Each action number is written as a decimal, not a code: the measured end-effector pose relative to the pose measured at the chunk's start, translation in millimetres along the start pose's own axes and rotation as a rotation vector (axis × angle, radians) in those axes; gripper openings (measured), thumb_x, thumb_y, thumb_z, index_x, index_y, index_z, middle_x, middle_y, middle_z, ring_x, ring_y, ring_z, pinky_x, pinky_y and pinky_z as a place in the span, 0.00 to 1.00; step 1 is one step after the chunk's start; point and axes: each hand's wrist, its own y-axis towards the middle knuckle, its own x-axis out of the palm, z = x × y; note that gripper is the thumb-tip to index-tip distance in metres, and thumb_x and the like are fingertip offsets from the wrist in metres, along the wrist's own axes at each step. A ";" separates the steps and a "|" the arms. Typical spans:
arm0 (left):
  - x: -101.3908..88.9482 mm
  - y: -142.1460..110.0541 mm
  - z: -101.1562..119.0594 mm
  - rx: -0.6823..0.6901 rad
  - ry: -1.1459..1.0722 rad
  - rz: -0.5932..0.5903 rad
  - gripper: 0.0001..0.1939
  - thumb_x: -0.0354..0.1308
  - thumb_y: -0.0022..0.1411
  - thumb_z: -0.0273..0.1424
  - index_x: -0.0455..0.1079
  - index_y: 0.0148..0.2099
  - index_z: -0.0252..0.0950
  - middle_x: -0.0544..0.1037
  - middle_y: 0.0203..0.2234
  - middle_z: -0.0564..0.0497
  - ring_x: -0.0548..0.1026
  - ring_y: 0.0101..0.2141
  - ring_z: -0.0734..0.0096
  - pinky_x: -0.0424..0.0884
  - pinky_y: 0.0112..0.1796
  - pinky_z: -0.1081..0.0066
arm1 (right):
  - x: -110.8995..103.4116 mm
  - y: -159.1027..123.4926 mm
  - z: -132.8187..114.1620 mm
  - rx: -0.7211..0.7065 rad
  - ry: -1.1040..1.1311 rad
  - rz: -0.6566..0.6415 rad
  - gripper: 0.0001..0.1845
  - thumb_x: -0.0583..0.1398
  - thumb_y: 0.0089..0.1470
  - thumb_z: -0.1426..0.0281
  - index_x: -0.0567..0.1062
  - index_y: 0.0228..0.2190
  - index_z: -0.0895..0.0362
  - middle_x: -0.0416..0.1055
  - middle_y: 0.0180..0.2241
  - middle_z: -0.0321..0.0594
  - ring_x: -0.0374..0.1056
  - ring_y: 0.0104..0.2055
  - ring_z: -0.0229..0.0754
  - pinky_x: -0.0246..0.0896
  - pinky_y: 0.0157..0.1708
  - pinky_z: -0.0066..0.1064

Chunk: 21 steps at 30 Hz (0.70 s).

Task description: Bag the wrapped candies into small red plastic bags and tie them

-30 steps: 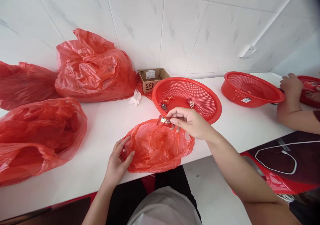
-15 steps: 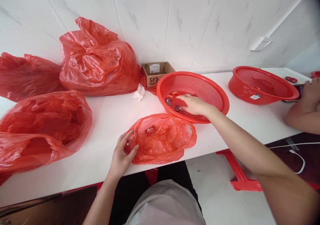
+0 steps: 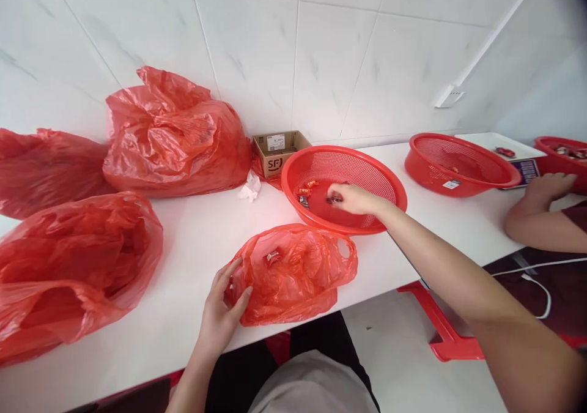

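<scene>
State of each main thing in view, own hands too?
Left hand: thumb and fingers apart, at middle bag edge
Middle bag: mouth open, one packet inside
Right hand: inside near basket, fingers at another packet
Near basket: upright, few packets inside
Cardboard box: open-topped
Large bag: bulging
White paper: crumpled
Far basket: upright
Left front bag: rumpled

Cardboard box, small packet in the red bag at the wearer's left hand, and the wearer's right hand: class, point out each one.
Cardboard box (image 3: 275, 164): head view, on its printed front side.
Small packet (image 3: 273, 257): head view, on its wrapper.
Right hand (image 3: 356, 199): head view, on the back of the hand.
</scene>
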 end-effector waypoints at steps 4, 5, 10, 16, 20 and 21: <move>0.4 0.0 -1.2 -0.004 -0.006 -0.004 0.27 0.59 0.63 0.37 0.60 0.63 0.49 0.65 0.58 0.48 0.62 0.60 0.60 0.59 0.59 0.57 | -5.7 -25.4 -29.5 -0.230 0.799 -0.042 0.17 0.57 0.61 0.63 0.66 0.51 0.54 0.72 0.49 0.46 0.75 0.41 0.40 0.72 0.43 0.38; 0.6 0.1 -1.0 -0.001 -0.010 -0.003 0.27 0.59 0.63 0.37 0.60 0.63 0.49 0.65 0.58 0.48 0.62 0.60 0.60 0.59 0.59 0.57 | -3.1 -31.4 -39.4 -0.278 0.955 -0.125 0.18 0.59 0.60 0.62 0.67 0.50 0.55 0.73 0.48 0.46 0.75 0.40 0.41 0.73 0.42 0.38; 0.8 0.0 1.5 0.001 -0.012 0.015 0.28 0.59 0.63 0.37 0.60 0.64 0.47 0.65 0.58 0.46 0.62 0.60 0.59 0.58 0.60 0.55 | 16.5 -47.8 -80.0 -0.274 1.044 -0.364 0.17 0.57 0.62 0.63 0.69 0.50 0.55 0.75 0.43 0.44 0.76 0.34 0.40 0.74 0.34 0.34; -0.2 -1.1 2.4 -0.014 -0.009 0.021 0.28 0.59 0.63 0.37 0.60 0.64 0.47 0.65 0.58 0.47 0.63 0.60 0.58 0.57 0.61 0.56 | 9.3 -32.1 -73.3 -0.202 0.566 0.056 0.19 0.52 0.64 0.64 0.67 0.55 0.50 0.73 0.49 0.43 0.74 0.32 0.38 0.70 0.30 0.31; -0.4 -0.4 1.7 -0.004 -0.015 0.016 0.28 0.59 0.63 0.37 0.59 0.64 0.48 0.65 0.58 0.48 0.62 0.60 0.60 0.57 0.60 0.57 | 1.3 -6.8 -46.4 -0.100 0.066 0.165 0.20 0.57 0.60 0.66 0.69 0.54 0.51 0.74 0.48 0.44 0.73 0.44 0.45 0.67 0.43 0.36; -0.2 -0.1 1.6 -0.007 -0.018 0.013 0.28 0.59 0.63 0.37 0.59 0.64 0.48 0.65 0.58 0.48 0.62 0.60 0.60 0.58 0.60 0.57 | 3.2 -2.0 -40.8 -0.087 -0.055 0.078 0.20 0.58 0.58 0.67 0.71 0.52 0.50 0.74 0.48 0.44 0.72 0.46 0.47 0.66 0.44 0.37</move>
